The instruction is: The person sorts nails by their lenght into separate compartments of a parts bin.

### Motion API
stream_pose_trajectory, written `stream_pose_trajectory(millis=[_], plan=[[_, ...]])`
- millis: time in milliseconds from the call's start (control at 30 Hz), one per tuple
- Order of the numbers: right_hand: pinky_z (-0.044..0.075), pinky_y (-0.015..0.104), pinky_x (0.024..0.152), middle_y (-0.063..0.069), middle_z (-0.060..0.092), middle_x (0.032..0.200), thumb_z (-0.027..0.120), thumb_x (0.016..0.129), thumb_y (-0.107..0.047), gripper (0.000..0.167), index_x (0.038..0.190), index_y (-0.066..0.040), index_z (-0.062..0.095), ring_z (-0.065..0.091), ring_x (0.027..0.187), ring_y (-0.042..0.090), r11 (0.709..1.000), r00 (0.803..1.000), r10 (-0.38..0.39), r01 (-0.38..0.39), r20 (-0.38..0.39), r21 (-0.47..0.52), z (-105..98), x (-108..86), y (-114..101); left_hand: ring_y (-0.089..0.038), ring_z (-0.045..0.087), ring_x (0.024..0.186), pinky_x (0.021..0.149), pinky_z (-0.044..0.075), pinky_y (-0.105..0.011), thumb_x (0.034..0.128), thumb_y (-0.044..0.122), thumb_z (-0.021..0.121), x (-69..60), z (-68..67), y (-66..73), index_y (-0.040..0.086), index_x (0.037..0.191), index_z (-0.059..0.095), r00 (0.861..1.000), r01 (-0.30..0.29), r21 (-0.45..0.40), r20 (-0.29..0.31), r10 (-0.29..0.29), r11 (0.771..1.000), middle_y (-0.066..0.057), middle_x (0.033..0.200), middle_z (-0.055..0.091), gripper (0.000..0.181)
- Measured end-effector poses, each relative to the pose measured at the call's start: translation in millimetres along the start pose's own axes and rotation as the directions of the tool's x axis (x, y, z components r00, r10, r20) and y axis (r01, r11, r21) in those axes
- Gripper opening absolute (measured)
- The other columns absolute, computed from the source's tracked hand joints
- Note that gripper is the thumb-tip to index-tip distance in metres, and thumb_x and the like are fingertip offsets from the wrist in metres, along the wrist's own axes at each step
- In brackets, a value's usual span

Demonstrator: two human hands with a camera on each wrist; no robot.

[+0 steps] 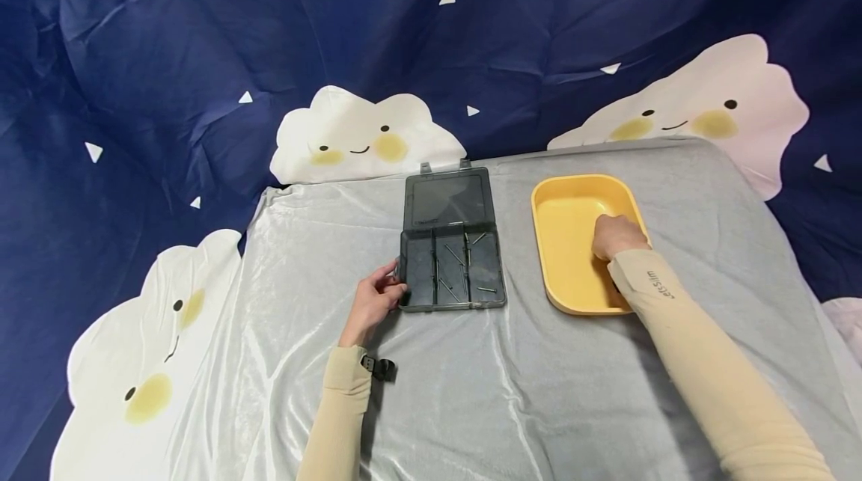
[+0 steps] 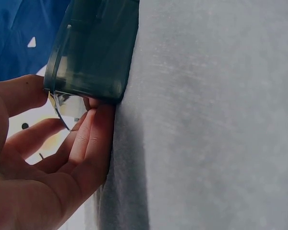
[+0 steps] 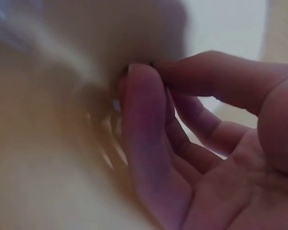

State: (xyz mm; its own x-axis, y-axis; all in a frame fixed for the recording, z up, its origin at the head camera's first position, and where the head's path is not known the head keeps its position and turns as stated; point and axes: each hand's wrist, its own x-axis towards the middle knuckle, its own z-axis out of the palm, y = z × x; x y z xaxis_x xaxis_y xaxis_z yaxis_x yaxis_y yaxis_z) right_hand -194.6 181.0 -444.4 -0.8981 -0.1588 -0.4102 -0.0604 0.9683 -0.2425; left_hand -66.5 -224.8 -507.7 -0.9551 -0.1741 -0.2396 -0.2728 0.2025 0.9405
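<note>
A dark see-through plastic organizer box (image 1: 417, 271) lies with its lid (image 1: 449, 197) folded back. Several thin metal screws (image 1: 488, 289) are scattered in its middle and right compartments; the left one holds none. My left hand (image 1: 373, 303) grips the box's left side, its thumb at the rim and fingers against the wall beside a clear clasp (image 2: 62, 115). Inside the yellow tray (image 1: 541, 241), my right hand (image 1: 618, 236) reaches down at the right side. Its thumb and fingertips (image 3: 144, 81) meet in a pinch, with a small shiny thing, too blurred to identify, at the tips.
Grey cloth (image 1: 269, 361) with folds covers the table. Behind it hangs a dark blue curtain (image 1: 404, 32) with clouds and triangles. A gap of cloth separates box and tray. A black strap piece (image 1: 380, 369) sticks out at the left cuff.
</note>
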Motion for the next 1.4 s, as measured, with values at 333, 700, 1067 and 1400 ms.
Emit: stream_pose_trajectory(millis=[333, 700, 1067, 1400], plan=[[0.045, 0.037, 0.058, 0.023, 0.058, 0.083, 0.056, 0.076, -0.002, 0.017, 0.090, 0.008, 0.056, 0.050, 0.071, 0.032, 1.000, 0.995, -0.014, 0.015, 0.097, -0.013, 0.8, 5.2, 0.1, -0.006, 0.053, 0.065, 0.057, 0.046, -0.020, 0.0857, 0.001, 0.067, -1.0, 0.6, 1.5, 0.009, 0.140, 0.052, 1.000, -0.002, -0.013, 0.000, 0.002, 1.000, -0.012, 0.102, 0.062, 0.056], [0.042, 0.036, 0.059, 0.022, 0.056, 0.083, 0.062, 0.071, -0.003, 0.022, 0.090, 0.007, 0.056, 0.049, 0.071, 0.033, 1.000, 0.994, -0.018, 0.018, 0.109, 0.000, 2.7, 6.2, 0.2, -0.006, 0.055, 0.067, 0.057, 0.047, -0.020, 0.0855, 0.002, 0.068, -0.9, 0.4, 1.4, 0.011, 0.138, 0.054, 1.000, 0.010, -0.008, -0.008, -0.010, 1.000, -0.011, 0.102, 0.063, 0.055], [0.043, 0.036, 0.058, 0.024, 0.058, 0.083, 0.061, 0.071, -0.005, 0.021, 0.088, 0.007, 0.056, 0.050, 0.071, 0.032, 1.000, 0.996, -0.026, 0.025, 0.083, 0.009, 2.8, 4.5, 1.3, -0.007, 0.057, 0.070, 0.059, 0.048, -0.020, 0.0860, 0.003, 0.067, -1.2, 0.0, 1.9, 0.013, 0.138, 0.054, 1.000, 0.019, -0.003, 0.000, -0.019, 1.000, -0.014, 0.106, 0.063, 0.055], [0.041, 0.034, 0.058, 0.020, 0.057, 0.080, 0.061, 0.074, -0.008, 0.012, 0.079, 0.001, 0.055, 0.049, 0.070, 0.030, 0.999, 0.994, -0.040, 0.036, 0.103, 0.039, 2.3, 5.5, 2.2, -0.006, 0.057, 0.072, 0.060, 0.048, -0.020, 0.0857, 0.002, 0.067, -0.8, 0.0, 1.4, 0.014, 0.138, 0.055, 1.000, 0.025, -0.006, -0.002, -0.025, 1.000, -0.016, 0.109, 0.063, 0.055]])
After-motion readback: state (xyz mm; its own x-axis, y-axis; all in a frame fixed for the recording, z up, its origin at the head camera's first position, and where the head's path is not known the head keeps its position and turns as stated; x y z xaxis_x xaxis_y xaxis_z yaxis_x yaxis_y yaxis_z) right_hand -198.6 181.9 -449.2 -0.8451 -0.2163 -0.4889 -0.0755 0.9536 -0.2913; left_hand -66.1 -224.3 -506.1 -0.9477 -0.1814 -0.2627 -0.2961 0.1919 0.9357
